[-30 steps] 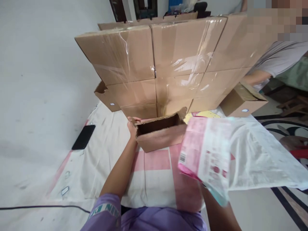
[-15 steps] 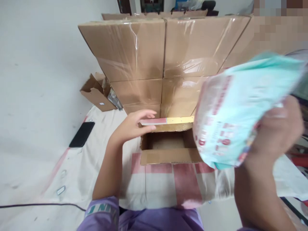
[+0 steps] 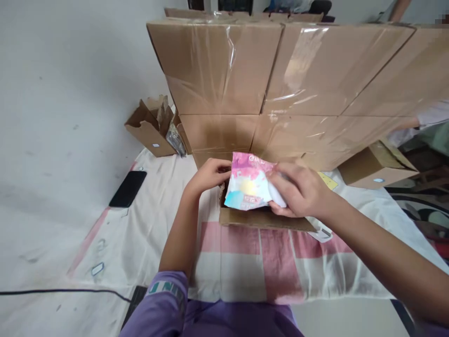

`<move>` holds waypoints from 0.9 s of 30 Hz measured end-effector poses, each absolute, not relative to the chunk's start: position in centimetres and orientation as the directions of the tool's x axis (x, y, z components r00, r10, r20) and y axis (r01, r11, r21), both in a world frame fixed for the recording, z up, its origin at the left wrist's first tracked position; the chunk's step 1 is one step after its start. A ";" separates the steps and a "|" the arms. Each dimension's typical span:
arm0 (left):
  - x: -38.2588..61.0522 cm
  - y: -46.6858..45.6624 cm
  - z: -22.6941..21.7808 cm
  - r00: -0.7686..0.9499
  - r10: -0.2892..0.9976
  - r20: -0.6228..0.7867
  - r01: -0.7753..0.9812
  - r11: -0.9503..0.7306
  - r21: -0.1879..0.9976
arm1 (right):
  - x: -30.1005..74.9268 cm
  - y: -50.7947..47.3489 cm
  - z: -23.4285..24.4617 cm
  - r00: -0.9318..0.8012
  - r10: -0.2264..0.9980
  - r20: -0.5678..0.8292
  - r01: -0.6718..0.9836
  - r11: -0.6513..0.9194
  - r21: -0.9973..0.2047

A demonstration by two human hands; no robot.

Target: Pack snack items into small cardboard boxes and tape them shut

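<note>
My right hand (image 3: 298,187) grips a soft plastic packet (image 3: 247,185) by its right side. Pink, white and light blue print covers the face turned to me. The packet is tilted over the opening of a small cardboard box (image 3: 263,219) and hides most of its inside. At the box's back left corner, my left hand (image 3: 212,175) has its fingers and thumb bent around the edge, close to the packet's left side. Its fingertips are partly hidden there.
Large taped cardboard cartons (image 3: 217,70) form a wall behind the box. A black phone (image 3: 128,188) lies left on the pink and white cloth (image 3: 242,276). An open carton (image 3: 150,131) stands at back left, another carton (image 3: 379,166) at right. Another person's sleeve (image 3: 433,114) shows at far right.
My right hand has brought the packet down and left, from raised at the right to over the box. A different printed side faces me. My left hand's fingers have closed in at the box's edge.
</note>
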State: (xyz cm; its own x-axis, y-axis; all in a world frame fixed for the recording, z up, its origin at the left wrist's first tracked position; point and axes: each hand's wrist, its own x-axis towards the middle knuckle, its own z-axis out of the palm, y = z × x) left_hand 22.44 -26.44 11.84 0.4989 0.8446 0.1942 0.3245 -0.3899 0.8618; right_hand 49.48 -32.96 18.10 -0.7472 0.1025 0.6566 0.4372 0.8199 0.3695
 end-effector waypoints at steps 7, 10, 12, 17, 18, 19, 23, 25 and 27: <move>22.2 -25.6 10.5 0.508 0.845 0.168 0.215 -0.313 0.925 | 47.4 -33.9 19.2 -0.921 0.028 0.389 0.255 0.799 0.545; 22.3 -25.6 10.4 0.484 0.855 0.187 0.243 -0.336 0.910 | 47.0 -34.7 19.9 -0.919 0.043 0.393 0.261 0.812 0.522; 22.4 -25.7 10.5 0.485 0.859 0.165 0.248 -0.316 0.916 | 47.0 -35.2 20.1 -0.915 0.073 0.398 0.278 0.829 0.486; 22.2 -26.1 11.2 0.525 0.844 0.106 0.249 -0.271 0.930 | 46.8 -35.3 19.2 -0.913 0.292 0.284 0.391 0.824 0.410; 22.2 -26.1 11.3 0.533 0.840 0.101 0.254 -0.273 0.928 | 46.7 -35.1 18.9 -0.911 0.341 0.233 0.410 0.818 0.403; 22.1 -26.2 11.4 0.538 0.837 0.100 0.255 -0.274 0.927 | 46.5 -34.8 18.4 -0.909 0.380 0.173 0.418 0.817 0.397; 22.0 -26.3 11.3 0.550 0.828 0.111 0.244 -0.286 0.927 | 45.5 -33.7 16.3 -0.877 0.474 -0.076 0.427 0.843 0.327; 22.0 -26.2 11.2 0.560 0.816 0.142 0.254 -0.333 0.908 | 44.8 -33.4 15.0 -0.855 0.491 -0.168 0.436 0.855 0.280; 22.0 -26.1 11.0 0.564 0.803 0.191 0.260 -0.392 0.883 | 44.1 -33.2 13.6 -0.842 0.488 -0.229 0.434 0.866 0.249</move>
State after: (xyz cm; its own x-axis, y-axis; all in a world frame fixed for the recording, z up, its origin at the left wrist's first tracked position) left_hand 22.04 -26.13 11.04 0.5644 0.8032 0.1905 0.2598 -0.3919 0.8826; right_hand 44.13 -33.23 13.62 -0.8422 0.4881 -0.2293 0.4341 0.8658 0.2488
